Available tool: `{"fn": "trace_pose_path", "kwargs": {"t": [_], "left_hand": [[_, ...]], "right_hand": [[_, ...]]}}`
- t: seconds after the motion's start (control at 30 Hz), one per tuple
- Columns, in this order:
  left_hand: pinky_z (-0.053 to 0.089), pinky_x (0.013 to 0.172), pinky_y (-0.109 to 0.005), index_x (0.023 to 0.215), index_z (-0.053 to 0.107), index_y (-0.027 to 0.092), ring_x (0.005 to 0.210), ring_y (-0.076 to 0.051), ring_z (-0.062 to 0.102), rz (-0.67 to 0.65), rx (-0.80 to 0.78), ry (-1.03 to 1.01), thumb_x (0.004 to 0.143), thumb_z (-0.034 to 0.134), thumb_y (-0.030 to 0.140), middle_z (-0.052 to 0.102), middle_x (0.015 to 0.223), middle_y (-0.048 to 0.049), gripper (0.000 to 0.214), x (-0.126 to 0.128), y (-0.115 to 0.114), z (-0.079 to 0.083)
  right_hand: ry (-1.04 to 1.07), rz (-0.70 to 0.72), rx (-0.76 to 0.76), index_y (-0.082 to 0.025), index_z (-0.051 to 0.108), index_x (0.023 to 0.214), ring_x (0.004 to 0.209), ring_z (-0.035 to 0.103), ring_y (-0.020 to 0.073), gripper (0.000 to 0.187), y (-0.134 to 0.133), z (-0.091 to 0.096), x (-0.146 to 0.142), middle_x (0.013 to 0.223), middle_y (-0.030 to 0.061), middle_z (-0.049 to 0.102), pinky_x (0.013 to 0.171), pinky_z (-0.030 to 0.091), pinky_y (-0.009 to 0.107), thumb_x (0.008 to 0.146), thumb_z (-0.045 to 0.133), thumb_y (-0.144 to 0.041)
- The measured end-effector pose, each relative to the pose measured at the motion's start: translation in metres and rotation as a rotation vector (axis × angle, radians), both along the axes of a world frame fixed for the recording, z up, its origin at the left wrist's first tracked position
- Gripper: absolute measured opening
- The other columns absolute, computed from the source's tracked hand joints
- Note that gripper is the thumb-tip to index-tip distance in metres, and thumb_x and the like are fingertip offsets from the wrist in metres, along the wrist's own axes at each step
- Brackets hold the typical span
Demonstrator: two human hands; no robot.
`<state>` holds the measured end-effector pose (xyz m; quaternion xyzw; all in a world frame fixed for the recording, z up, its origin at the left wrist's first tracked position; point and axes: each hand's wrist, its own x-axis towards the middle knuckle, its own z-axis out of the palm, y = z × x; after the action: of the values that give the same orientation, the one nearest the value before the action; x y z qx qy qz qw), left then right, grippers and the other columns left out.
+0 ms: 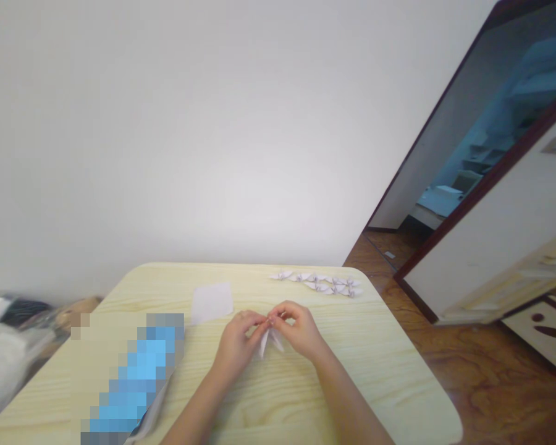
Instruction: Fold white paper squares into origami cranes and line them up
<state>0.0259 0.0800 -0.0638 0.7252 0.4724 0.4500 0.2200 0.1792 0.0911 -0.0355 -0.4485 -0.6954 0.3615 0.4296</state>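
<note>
Between my two hands is a small piece of folded white paper (pixel 272 340), with two pointed ends hanging down toward me. My left hand (pixel 240 341) pinches its upper part from the left. From the right, my right hand (pixel 298 329) pinches the same spot, its fingertips touching those of the left. The fingertips hide the top of the paper. A flat whitish sheet of paper (pixel 212 301) lies on the table just beyond my left hand. Farther back to the right, several small folded white paper pieces (pixel 315 279) lie in two rows.
The pale wood-grain table (pixel 352 364) has rounded corners and stands against a white wall (pixel 241 136). A blurred-out blue object (pixel 136 374) lies at its left. White bags (pixel 9 352) are beyond the left edge. On the right are a doorway and wooden floor (pixel 472 364).
</note>
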Motion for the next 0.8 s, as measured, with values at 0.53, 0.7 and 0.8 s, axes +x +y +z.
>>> {"fn": "trace_pose_path", "kwargs": {"t": [0.53, 0.7, 0.8], "left_hand": [[0.047, 0.068, -0.029, 0.076, 0.064, 0.020, 0.072, -0.016, 0.058, 0.025, -0.008, 0.060, 0.079, 0.051, 0.033, 0.064, 0.073, -0.0035, 0.019, -0.0011, 0.0003, -0.0014], [0.046, 0.068, -0.029, 0.076, 0.064, 0.019, 0.072, -0.016, 0.057, 0.027, 0.023, 0.078, 0.079, 0.052, 0.032, 0.065, 0.073, -0.0035, 0.018, -0.0020, 0.0015, -0.0021], [0.046, 0.068, -0.029, 0.076, 0.064, 0.020, 0.072, -0.016, 0.057, 0.019, 0.011, 0.079, 0.079, 0.052, 0.031, 0.065, 0.072, -0.0033, 0.017, -0.0021, 0.0016, -0.0016]], "right_hand": [[-0.013, -0.040, 0.002, -0.019, 0.069, 0.072, 0.071, 0.060, 0.0164, 0.008, -0.0004, -0.0005, -0.0001, 0.073, 0.0036, 0.067, 0.069, 0.047, 0.028, 0.071, 0.061, -0.022], [0.016, -0.045, -0.003, -0.019, 0.069, 0.072, 0.072, 0.061, 0.0173, 0.010, 0.0011, -0.0027, -0.0013, 0.074, 0.0044, 0.068, 0.070, 0.048, 0.029, 0.071, 0.061, -0.025], [0.053, -0.034, -0.060, -0.018, 0.069, 0.077, 0.076, 0.062, 0.0183, 0.019, 0.0020, -0.0034, -0.0012, 0.079, 0.0062, 0.068, 0.072, 0.048, 0.031, 0.075, 0.057, -0.032]]}}
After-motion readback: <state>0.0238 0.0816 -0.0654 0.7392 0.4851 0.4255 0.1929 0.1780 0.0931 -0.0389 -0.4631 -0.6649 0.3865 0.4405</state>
